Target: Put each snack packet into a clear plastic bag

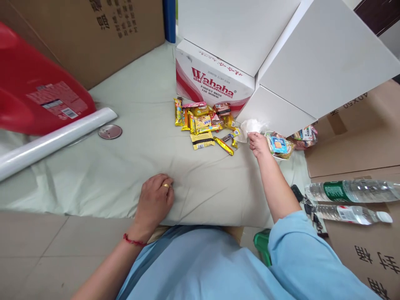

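My right hand (258, 143) is closed on the edge of a crumpled white, partly see-through plastic bag (250, 126), near the lower corner of the white boxes. Left of the bag lies a loose pile of wrapped snacks (203, 121), mostly in yellow, red and brown packets. Just right of that hand, a white container holds more packets, with a blue-labelled snack packet (278, 143) on top. My left hand (156, 198), with a ring on one finger, rests on the cloth near the front edge. Its fingers are curled in, and no object shows in them.
A Wahaha carton (215, 83) and large white boxes (312, 54) stand behind the snacks. At left are a red jug (40, 83), a plastic film roll (59, 139) and a round metal lid (110, 131). Two bottles (359, 191) and keys (312, 210) lie at right.
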